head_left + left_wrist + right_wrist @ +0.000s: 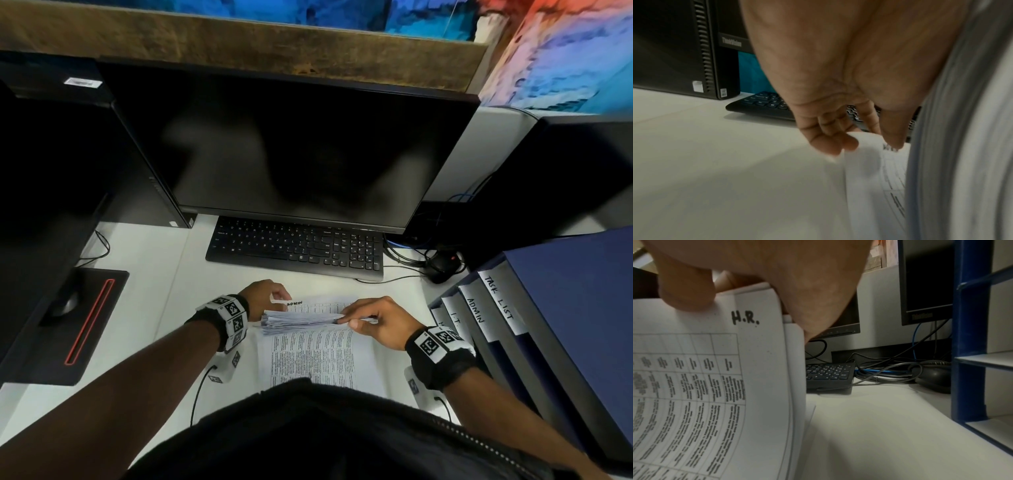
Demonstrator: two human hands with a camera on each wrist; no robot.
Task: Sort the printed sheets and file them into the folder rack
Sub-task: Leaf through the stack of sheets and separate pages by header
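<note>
A stack of printed sheets (310, 356) lies on the white desk (147, 308) in front of me. My right hand (344, 320) pinches the far edges of several upper sheets (298, 320) and holds them lifted; the right wrist view shows its thumb (686, 295) on a sheet marked H.R. (745, 319). Under the lifted bundle lies a sheet headed ADMIN (318, 304). My left hand (282, 299) pinches that sheet's far left corner (863, 146) between thumb and curled fingers. The blue folder rack (555, 308) stands at the right, with slots labelled TASK LIST, ADMIN and I.T.
A black keyboard (294, 251) and a dark monitor (291, 147) stand just beyond the sheets. A mouse (442, 265) and tangled cables (885, 371) lie between keyboard and rack. A computer tower (51, 164) and a black pad (78, 322) occupy the left side.
</note>
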